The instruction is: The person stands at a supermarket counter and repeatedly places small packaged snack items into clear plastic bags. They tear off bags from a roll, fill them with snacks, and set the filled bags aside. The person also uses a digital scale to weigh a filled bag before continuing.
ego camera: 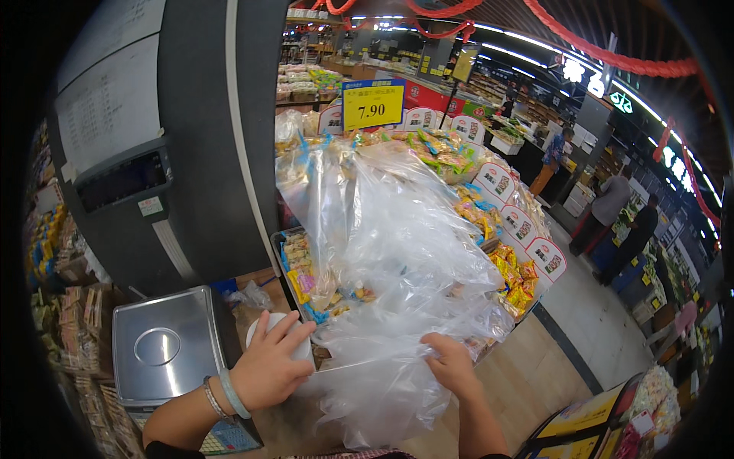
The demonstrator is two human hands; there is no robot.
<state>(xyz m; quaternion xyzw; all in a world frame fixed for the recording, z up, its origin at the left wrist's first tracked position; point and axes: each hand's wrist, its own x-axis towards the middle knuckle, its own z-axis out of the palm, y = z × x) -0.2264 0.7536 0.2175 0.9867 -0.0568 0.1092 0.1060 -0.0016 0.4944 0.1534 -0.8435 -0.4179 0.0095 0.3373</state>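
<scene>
A large sheet of clear plastic film or bagging (395,229) lies draped over a snack display bin, its near end hanging over the front edge. My right hand (450,364) pinches a bunched fold of this plastic near the front of the bin. Spread over a white round object (308,347) is my left hand (275,358), fingers on top and thumb at its near side; the palm hides most of it. A bracelet and a pale bangle circle the left wrist. Packaged snacks (301,264) show at the bin's left side, beside the plastic.
A weighing scale (166,344) with a steel platform stands at left, below a dark pillar (212,143) with a mounted display (123,179). A yellow price sign (373,108) rises behind the bin. Several people stand at right beyond the aisle (579,327). Packed goods (651,401) sit at lower right.
</scene>
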